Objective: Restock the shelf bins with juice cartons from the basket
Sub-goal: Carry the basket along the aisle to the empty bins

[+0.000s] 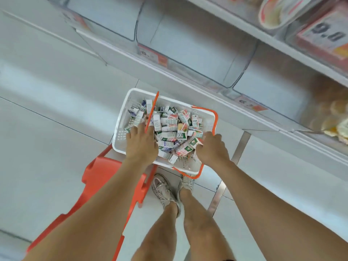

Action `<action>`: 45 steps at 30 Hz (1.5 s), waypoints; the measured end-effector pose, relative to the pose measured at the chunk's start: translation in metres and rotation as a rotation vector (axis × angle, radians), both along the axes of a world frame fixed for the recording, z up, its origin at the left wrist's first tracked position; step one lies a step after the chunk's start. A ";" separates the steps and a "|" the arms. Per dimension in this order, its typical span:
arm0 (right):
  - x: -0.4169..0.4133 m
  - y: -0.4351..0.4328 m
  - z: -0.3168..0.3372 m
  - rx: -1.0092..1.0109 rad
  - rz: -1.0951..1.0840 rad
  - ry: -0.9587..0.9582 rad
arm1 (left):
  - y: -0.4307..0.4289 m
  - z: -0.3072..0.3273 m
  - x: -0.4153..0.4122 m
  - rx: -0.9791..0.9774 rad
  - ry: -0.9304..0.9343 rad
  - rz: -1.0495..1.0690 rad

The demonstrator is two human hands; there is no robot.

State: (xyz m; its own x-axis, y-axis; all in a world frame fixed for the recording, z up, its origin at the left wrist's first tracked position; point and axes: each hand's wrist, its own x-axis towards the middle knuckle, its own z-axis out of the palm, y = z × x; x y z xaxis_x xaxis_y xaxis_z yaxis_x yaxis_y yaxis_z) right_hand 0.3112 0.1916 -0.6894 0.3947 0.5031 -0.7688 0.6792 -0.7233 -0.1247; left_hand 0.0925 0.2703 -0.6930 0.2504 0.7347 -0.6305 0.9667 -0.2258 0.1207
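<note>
A white basket [122, 117] with orange handles stands on the floor below the shelf, heaped with several small juice cartons [170, 127]. My left hand [141, 144] reaches into the basket's left side, fingers down among the cartons next to the upright orange handle [152, 112]. My right hand [211, 149] is over the near right corner, its fingers curled round a red and green carton [188, 148]. Clear shelf bins [197, 53] above the basket look bare inside.
An orange plastic cart or stool [101, 178] lies under my left forearm. My feet in pale sneakers [165, 191] stand just before the basket. Price tags [152, 55] hang along the shelf edge. Yellow packaged goods [331, 117] fill a bin at the right.
</note>
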 end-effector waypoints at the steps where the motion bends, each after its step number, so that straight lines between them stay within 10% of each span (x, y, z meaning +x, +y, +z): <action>1: 0.005 0.000 0.016 0.021 0.059 0.042 | 0.002 0.017 0.007 -0.059 0.011 -0.034; 15: 0.051 0.011 0.237 0.240 -0.054 0.309 | 0.032 0.266 0.114 -0.133 -0.176 -0.168; 25: 0.047 0.036 0.286 0.364 -0.155 0.309 | 0.075 0.324 0.131 -0.104 -0.159 -0.435; 45: -0.077 0.113 -0.107 0.065 -0.052 -0.098 | 0.173 -0.090 0.011 -0.174 -0.318 -0.971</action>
State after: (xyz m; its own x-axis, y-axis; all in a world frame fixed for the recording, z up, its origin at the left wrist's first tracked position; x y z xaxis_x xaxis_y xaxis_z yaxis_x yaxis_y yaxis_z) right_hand 0.2342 0.3047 -0.7961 0.4935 0.5279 -0.6913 0.6523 -0.7504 -0.1074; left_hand 0.1030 0.4431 -0.7834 0.8596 0.0324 -0.5099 0.2955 -0.8456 0.4445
